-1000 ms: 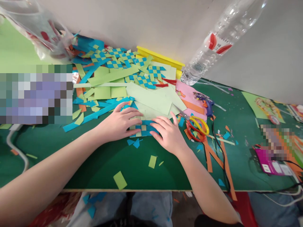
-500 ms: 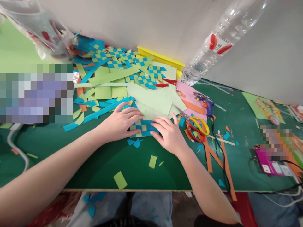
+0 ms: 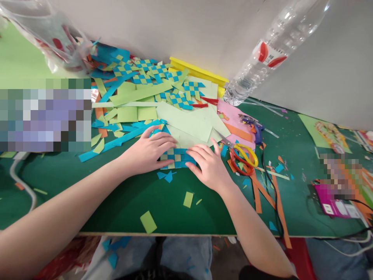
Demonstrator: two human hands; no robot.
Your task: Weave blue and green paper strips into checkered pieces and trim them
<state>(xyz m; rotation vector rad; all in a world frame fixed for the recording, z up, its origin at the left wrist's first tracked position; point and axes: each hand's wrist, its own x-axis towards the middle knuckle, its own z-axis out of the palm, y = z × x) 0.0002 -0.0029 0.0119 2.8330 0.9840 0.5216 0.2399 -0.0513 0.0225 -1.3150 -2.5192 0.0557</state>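
1. On the green table (image 3: 204, 221), the left hand (image 3: 151, 149) lies palm down, fingers extended, over the left end of a blue-and-green weave (image 3: 177, 158), probably to keep its strips flat.
2. The right hand (image 3: 208, 165) rests at the weave's other end, fingers slightly spread, apparently steadying the unwoven blue ends.
3. Beside the right hand, scissors (image 3: 233, 147) lie handles toward the person, seemingly for easy pickup.
4. Farther back, checkered pieces (image 3: 192, 88) sit heaped near the wall, likely out of the hands' way.
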